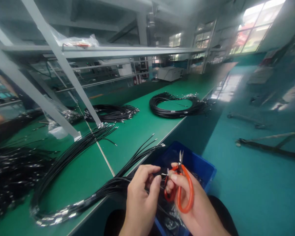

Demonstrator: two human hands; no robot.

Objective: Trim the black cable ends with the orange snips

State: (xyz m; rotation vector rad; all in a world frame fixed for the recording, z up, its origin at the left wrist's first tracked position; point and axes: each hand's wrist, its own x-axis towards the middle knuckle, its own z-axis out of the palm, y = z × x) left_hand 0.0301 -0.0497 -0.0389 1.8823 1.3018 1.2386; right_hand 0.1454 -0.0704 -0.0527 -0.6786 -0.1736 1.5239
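My right hand (194, 205) is closed round orange-handled scissors (180, 186), their short blades pointing up over a blue bin (206, 170). My left hand (141, 196) pinches the end of a thin black cable (105, 191) just left of the scissor blades. That cable belongs to a bundle of black cables with silver tips that loops across the green bench (142, 127) toward my left hand. Both hands are held close together above my lap, at the bench's near edge.
Coiled black cable bundles (179, 106) lie farther along the bench, another one (113, 113) sits by a slanted metal frame post (64, 65). A heap of cables (12, 173) fills the left. A shelf (100, 50) runs overhead. Teal floor lies to the right.
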